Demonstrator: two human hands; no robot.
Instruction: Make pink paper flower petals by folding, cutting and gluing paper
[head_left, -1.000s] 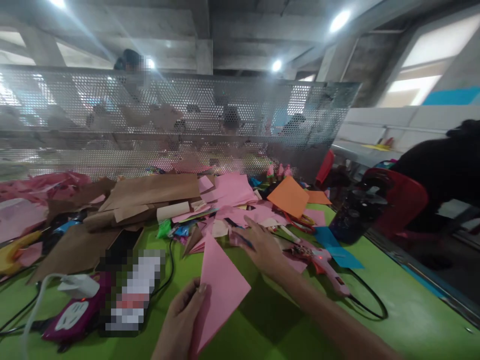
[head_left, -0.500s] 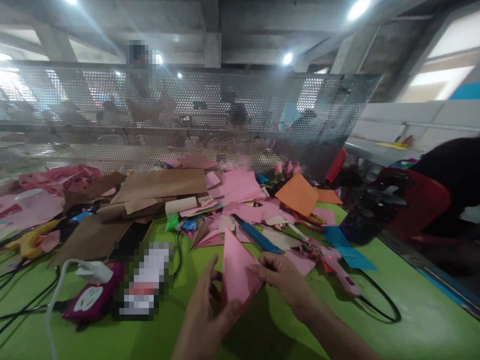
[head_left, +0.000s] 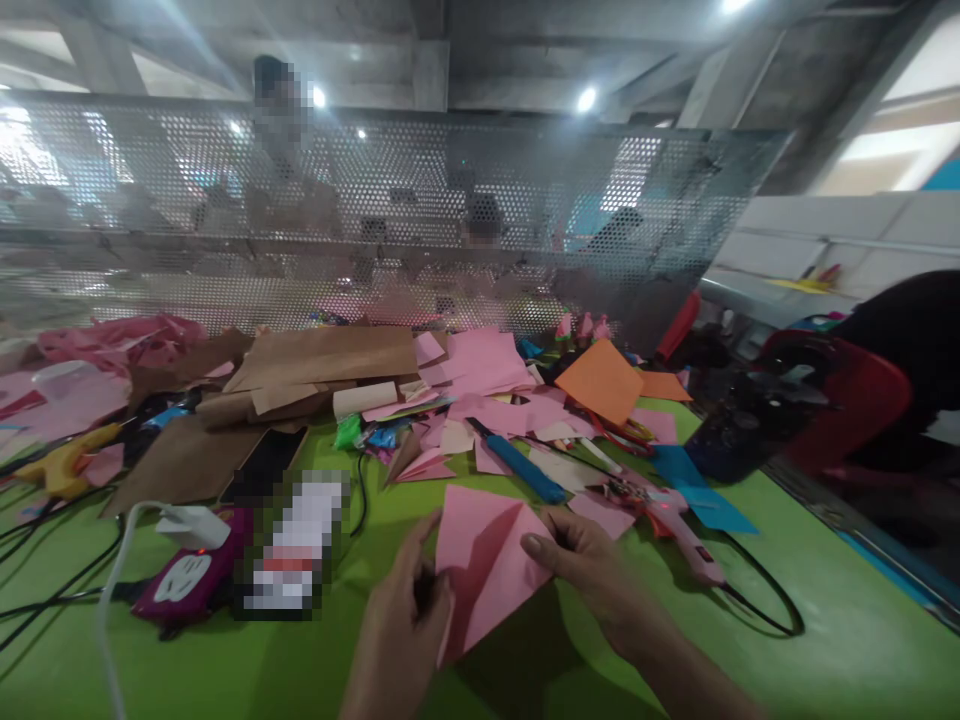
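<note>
- Here, left hand (head_left: 412, 600) and right hand (head_left: 589, 570) pinch pink paper (head_left: 487, 590) between them.
- Its crease (head_left: 498, 560) slants toward the table's (head_left: 300, 675) near edge, top nearer the right.

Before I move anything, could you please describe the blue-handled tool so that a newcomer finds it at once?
Over the green table, find the right hand, holding creased pink paper. Just beyond it, the blue-handled tool lies slanting, its dark tip toward the paper pile. Unlike the broad blue sheet farther right, it is long and narrow.
</note>
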